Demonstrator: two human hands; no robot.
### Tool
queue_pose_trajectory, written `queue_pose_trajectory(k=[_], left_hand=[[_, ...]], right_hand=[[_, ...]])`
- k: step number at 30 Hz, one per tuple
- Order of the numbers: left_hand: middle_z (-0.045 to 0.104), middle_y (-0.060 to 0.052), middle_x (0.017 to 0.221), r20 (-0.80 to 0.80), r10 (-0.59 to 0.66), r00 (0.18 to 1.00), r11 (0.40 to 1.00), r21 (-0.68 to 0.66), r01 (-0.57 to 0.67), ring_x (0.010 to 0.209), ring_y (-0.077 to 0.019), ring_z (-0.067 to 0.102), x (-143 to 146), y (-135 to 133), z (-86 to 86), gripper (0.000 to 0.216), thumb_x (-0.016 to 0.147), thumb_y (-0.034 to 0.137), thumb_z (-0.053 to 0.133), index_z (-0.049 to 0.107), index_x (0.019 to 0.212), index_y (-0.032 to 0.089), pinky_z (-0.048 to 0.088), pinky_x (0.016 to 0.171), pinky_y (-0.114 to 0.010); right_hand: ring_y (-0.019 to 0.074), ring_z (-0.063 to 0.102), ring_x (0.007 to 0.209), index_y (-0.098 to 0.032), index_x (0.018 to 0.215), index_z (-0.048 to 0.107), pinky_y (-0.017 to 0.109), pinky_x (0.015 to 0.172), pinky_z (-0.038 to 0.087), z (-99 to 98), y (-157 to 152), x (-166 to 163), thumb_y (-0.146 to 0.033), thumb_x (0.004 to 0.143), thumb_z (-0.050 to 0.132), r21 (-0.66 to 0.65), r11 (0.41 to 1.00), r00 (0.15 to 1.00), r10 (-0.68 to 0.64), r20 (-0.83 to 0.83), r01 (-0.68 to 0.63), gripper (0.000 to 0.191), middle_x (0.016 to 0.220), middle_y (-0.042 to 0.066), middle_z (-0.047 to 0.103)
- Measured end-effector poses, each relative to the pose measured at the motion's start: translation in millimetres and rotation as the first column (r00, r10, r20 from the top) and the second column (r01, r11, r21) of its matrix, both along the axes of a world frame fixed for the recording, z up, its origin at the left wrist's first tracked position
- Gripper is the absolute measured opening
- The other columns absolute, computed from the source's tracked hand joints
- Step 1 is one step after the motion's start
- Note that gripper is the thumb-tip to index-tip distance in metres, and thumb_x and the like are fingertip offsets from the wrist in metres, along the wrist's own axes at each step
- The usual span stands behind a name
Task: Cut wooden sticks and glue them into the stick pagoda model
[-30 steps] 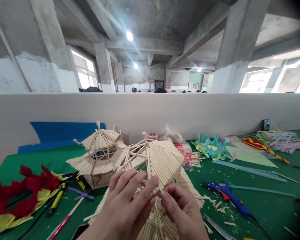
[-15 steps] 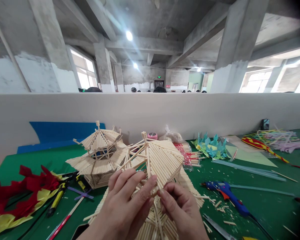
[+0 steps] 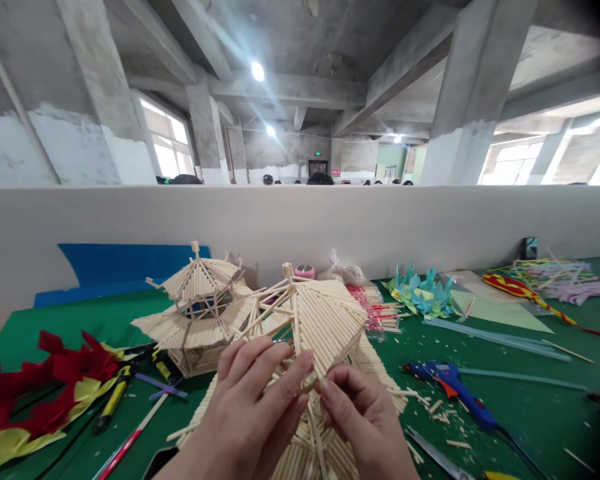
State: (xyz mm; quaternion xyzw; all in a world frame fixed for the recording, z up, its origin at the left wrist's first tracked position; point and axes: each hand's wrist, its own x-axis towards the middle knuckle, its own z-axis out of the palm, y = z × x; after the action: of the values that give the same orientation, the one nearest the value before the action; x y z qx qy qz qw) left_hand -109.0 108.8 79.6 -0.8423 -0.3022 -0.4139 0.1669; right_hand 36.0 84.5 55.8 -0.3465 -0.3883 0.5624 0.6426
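Note:
A pavilion model of wooden sticks (image 3: 327,320) stands in front of me, its upper roof part covered with rows of sticks and part bare framework. My left hand (image 3: 260,393) lies across the roof's front left, its fingers bent onto the frame and the index fingertip near the front corner. Thumb and fingers of my right hand (image 3: 357,413) pinch the lower tip of that roof corner from the right. Both hands hide the parts beneath them. Beyond, to the left, sits a second stick pavilion (image 3: 197,310) with two roof tiers.
To the right lie a blue glue gun (image 3: 453,390), stick offcuts (image 3: 440,413), metal-bladed scissors (image 3: 437,453) and clear glue sticks (image 3: 500,340). Bundled sticks (image 3: 377,307) are behind the model. Red felt (image 3: 65,373) and a yellow-black tool (image 3: 113,400) lie left. A white partition (image 3: 300,220) closes the back.

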Motion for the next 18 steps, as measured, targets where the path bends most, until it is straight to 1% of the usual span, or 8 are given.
queue_pose_trajectory(k=[5,8,18], left_hand=[[0.06,-0.005,0.097,0.0,-0.01,1.0,1.0,0.012,0.01,0.095,-0.0228,0.047,-1.3,-0.2,-1.1,0.031,0.078,0.017,0.054,0.056,0.109,0.024,0.032,0.087,-0.042],[0.06,-0.005,0.097,-0.013,0.0,1.0,1.0,-0.003,0.0,0.095,-0.0227,0.047,-1.2,-0.1,-0.6,0.032,0.078,0.017,0.054,0.056,0.11,0.024,0.032,0.087,-0.041],[0.06,-0.005,0.098,-0.039,0.0,0.999,1.0,0.001,0.0,0.096,-0.023,0.046,-1.1,0.9,0.0,0.031,0.079,0.016,0.053,0.056,0.109,0.023,0.032,0.087,-0.042]], right_hand=[[0.0034,0.033,0.042,-0.014,0.06,0.057,0.016,0.043,0.03,0.6,0.1,0.1,-0.041,0.062,0.071,-0.003,1.0,1.0,-0.002,-0.004,0.002,0.03,0.046,-0.007,0.043],[0.0033,0.034,0.042,-0.014,0.059,0.057,0.016,0.043,0.029,0.3,0.4,0.1,-0.04,0.062,0.071,0.006,1.0,1.0,0.002,-0.009,-0.002,0.029,0.046,-0.007,0.044],[0.0034,0.036,0.044,-0.014,0.061,0.058,0.016,0.044,0.028,-0.9,0.1,3.1,-0.041,0.065,0.069,0.018,1.0,0.999,0.007,0.039,-0.008,0.03,0.047,-0.006,0.046]])
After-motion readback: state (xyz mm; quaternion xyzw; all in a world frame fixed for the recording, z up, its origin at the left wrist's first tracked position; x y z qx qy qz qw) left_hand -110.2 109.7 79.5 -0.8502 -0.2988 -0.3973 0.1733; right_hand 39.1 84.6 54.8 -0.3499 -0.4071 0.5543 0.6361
